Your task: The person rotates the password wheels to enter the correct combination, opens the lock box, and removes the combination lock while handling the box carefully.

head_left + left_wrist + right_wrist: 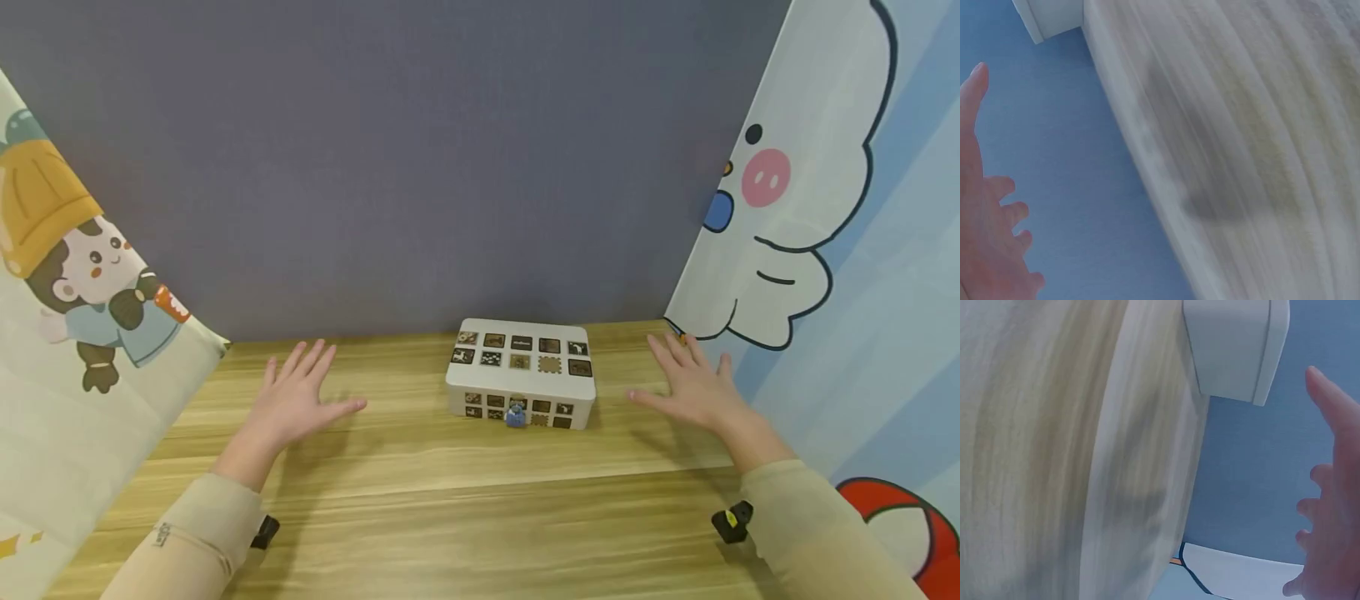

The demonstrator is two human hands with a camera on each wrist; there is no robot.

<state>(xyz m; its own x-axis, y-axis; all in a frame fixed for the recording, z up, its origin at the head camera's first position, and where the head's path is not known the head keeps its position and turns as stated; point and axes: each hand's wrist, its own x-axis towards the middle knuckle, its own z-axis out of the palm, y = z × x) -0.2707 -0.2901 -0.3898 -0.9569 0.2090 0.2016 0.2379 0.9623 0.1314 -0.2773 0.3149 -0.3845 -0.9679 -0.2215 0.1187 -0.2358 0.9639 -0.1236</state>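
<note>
A white box with rows of small brown and black square pictures on its lid and front stands near the back of the table. A small blue figure is at the middle of its front side. To the left of the box, apart from it, my left hand is held over the table with fingers spread. My right hand is likewise spread, to the right of the box and not touching it. Both wrist views show a plain white end of the box, and neither hand holds anything.
The wood-grain table meets a dark grey panel behind the box. A cloth with a cartoon child hangs at the left. On the right is a blue and white cloth with a cartoon animal.
</note>
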